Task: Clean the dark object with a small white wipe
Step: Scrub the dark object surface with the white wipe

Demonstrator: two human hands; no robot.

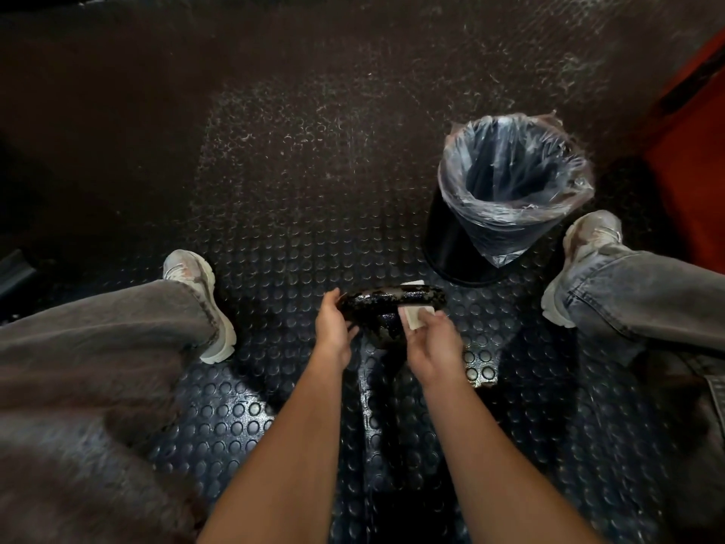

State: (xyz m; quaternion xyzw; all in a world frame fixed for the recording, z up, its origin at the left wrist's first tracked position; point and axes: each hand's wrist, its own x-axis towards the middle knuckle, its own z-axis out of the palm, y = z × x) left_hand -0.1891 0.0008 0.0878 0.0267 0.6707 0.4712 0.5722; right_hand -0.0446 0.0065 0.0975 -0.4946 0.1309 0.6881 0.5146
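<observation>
The dark object [386,308] hangs above the floor between the knees, long axis left to right, left hand [333,327] gripping its left end while the right hand [433,343] pinches the white wipe [418,316] against its near side

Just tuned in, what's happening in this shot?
A seated person holds a glossy dark curved object above the studded rubber floor. The left hand steadies its left end while the right hand presses a small white wipe against it. A black bin with a clear liner stands nearby.
</observation>
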